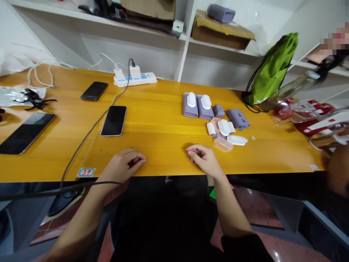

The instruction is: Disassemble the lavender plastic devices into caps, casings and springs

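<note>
My left hand [124, 165] rests on the front edge of the orange table [158, 120], fingers loosely curled, nothing in it. My right hand [204, 158] rests on the table too, fingers curled inward and holding nothing I can see. Just right of it lies a clear pinkish plastic lid [223, 144]. Beyond that sits a cluster of small white parts [225, 127] and lilac silicone pieces [238, 118]. Two lilac cases with white oval tops [196, 104] stand side by side behind them.
Three dark phones lie on the left: one [114, 120] by a grey cable, one [94, 91] farther back, one [25, 131] at the far left. A white power strip [135, 78] sits at the back. A green drawstring bag [272, 69] and another person's arm [338, 171] occupy the right.
</note>
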`<state>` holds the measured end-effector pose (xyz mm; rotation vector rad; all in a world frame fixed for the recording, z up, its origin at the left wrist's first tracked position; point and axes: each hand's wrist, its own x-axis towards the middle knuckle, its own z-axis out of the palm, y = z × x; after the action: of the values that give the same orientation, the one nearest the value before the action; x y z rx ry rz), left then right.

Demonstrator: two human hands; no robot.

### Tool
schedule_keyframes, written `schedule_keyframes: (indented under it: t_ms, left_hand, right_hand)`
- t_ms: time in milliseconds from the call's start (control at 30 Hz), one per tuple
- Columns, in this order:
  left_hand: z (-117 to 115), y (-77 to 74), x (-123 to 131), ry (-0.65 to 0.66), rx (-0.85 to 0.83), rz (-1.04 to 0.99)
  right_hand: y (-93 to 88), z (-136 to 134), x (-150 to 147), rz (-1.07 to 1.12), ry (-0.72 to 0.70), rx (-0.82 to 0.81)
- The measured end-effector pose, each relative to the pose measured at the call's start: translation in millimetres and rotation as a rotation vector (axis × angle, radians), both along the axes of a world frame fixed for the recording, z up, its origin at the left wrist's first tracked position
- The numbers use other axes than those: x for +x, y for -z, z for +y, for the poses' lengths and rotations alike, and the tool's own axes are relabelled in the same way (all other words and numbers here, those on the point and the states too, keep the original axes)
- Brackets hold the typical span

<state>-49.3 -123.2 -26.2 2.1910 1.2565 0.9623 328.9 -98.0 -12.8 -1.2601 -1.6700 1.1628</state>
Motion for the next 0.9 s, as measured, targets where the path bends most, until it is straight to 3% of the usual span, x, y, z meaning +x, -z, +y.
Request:
schedule_keyframes:
  t_ms: [433,633,700,767,900]
  left_hand:
    - [-0.2,4.3,-2.5,-0.012,-0.036,0.027]
    - [2.4,0.8,-2.9,-0.038,-0.141,0.076]
    - [8.2,-6.5,-3.0,-0.011,-0.225,0.136]
    - [18.1,-19.5,0.4,0.047,-0.314,0.195]
    - [51.8,-53.3,22.4,0.166,-0.358,0.306]
  right_hand:
    - [3.2,1.7,-0.8,-0.079,-0.002,0.071]
    - [0.2,-0.5,0.1,-0.055,0.000,0.006]
    - [-8.1,6.5,2.7,-0.065,0.048,0.005]
    - [-22.8,24.0,4.1,-0.158,0.156,0.121]
    - [-58.0,89.2,-8.9,-0.542,0.317,0.364]
